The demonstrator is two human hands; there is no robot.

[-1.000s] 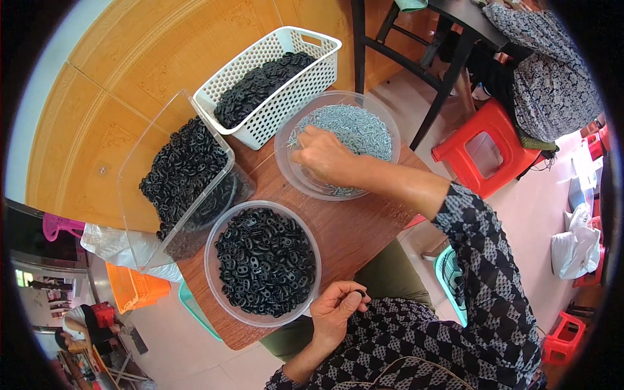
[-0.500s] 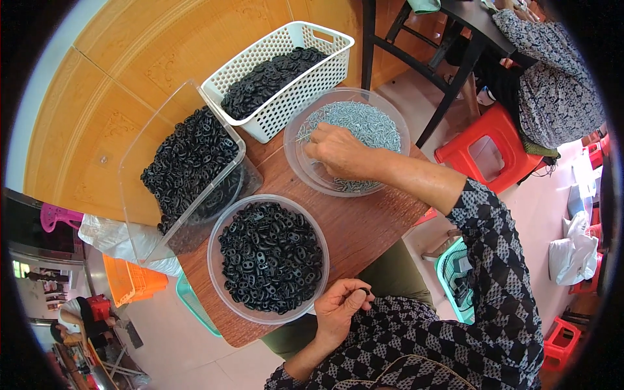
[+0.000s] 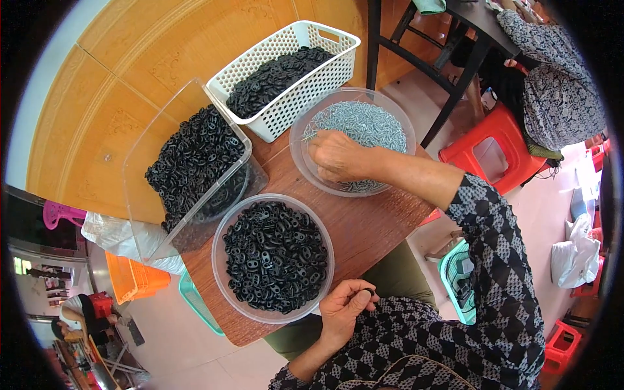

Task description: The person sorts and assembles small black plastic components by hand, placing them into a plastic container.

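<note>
My right hand [image 3: 338, 156] reaches into a clear round bowl [image 3: 298, 162] of small silver screws [image 3: 370, 123]. Its fingers are bunched together at the bowl's left side, and whatever they hold is hidden. Close to my body, my left hand [image 3: 343, 311] pinches a small black plastic piece [image 3: 372, 299] between thumb and fingers; only a bit of it shows. Beside that hand stands another clear round bowl [image 3: 218, 286], filled with black two-holed plastic pieces [image 3: 276, 257].
A white perforated basket [image 3: 289, 117] and a tilted clear bin [image 3: 192, 207], both with black pieces, stand at the back of the wooden table [image 3: 354, 237]. Right of it are a red stool [image 3: 491, 153] and a seated person [image 3: 562, 97]. Orange [image 3: 133, 279] and teal baskets [image 3: 195, 305] flank its left.
The whole view has shifted slightly to the right. My right hand stays in the screw bowl, its fingers drawn in more. My left hand still pinches the black piece, now less visible.
</note>
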